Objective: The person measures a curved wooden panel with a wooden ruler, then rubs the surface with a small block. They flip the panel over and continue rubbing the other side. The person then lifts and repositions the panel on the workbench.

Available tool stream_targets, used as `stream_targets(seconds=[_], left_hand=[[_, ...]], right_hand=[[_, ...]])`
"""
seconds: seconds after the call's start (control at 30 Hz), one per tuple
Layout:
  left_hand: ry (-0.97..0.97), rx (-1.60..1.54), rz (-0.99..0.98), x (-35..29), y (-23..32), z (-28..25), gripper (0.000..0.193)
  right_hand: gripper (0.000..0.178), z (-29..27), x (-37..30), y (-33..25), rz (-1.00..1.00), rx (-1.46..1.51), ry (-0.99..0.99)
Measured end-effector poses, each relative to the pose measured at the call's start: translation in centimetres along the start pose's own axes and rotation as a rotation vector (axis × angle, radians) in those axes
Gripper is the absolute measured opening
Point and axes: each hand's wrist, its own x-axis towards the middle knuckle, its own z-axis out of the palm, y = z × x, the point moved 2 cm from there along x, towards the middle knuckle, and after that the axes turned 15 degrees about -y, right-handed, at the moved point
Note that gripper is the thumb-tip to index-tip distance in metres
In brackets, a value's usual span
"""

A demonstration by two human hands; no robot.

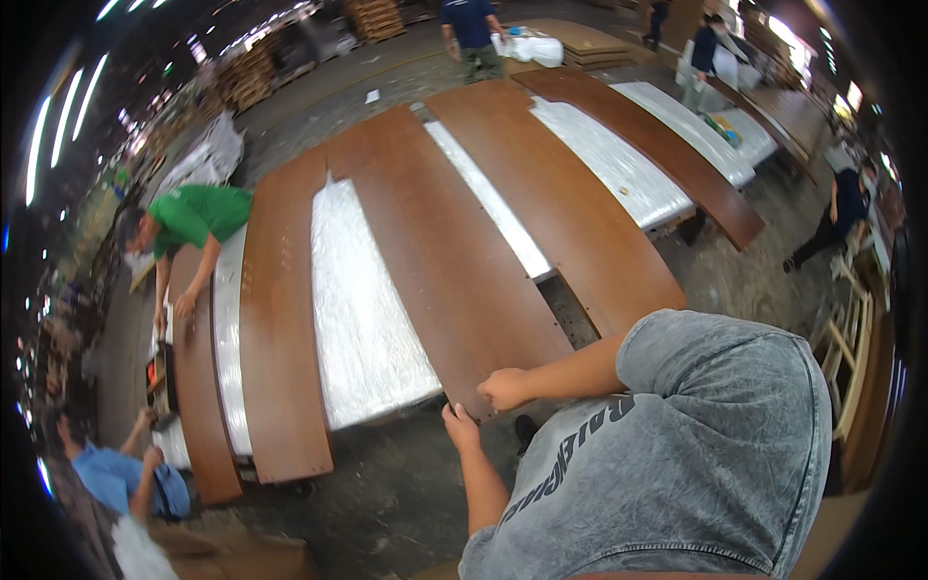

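While both hands clasp its near end at lower centre of the frame, the long brown wooden board [435, 261] stretches away toward upper centre; the left hand [460, 425] grips the corner, the right hand [505, 389] just beside it, over white foam-covered tables [362, 319].

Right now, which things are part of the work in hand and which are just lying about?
In hand: long brown panel, gripped at its near end by left hand and right hand.
Lying about: other brown panels, white-covered table, wooden stacks.
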Motion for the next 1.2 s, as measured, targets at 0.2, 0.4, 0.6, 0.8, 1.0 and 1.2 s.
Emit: stream_targets(seconds=[0.2, 0.4, 0.6, 0.8, 1.0, 1.2], left_hand=[[0.023, 0.152, 0.344, -2.2, 9.4, 2.4, 0.026], [-1.104, 0.052, 0.334, -2.9, 17.3, 14.5, 0.037], [-1.565, 0.139, 0.171, -5.5, 23.1, 23.4, 0.03], [-1.715, 0.263, 0.149, -9.3, 24.5, 32.0, 0.02], [-1.632, 0.372, -0.084, -14.7, 24.1, 41.4, 0.035], [-1.316, 0.22, -0.1, -13.4, 26.9, 51.3, 0.025]], right_hand=[[0.018, -0.2, -9.0, 7.2, 0.28, 0.653, -0.154], [0.027, 3.7, -16.7, 11.7, 0.346, 0.931, 0.221], [0.04, 7.9, -26.9, 15.8, 0.337, 1.332, 0.664], [0.048, 10.8, -34.4, 20.0, 0.302, 1.345, 0.653], [0.045, 15.3, -42.7, 26.6, 0.361, 1.415, 0.676], [0.033, 21.9, -54.3, 36.1, 0.515, 1.635, 1.033]])
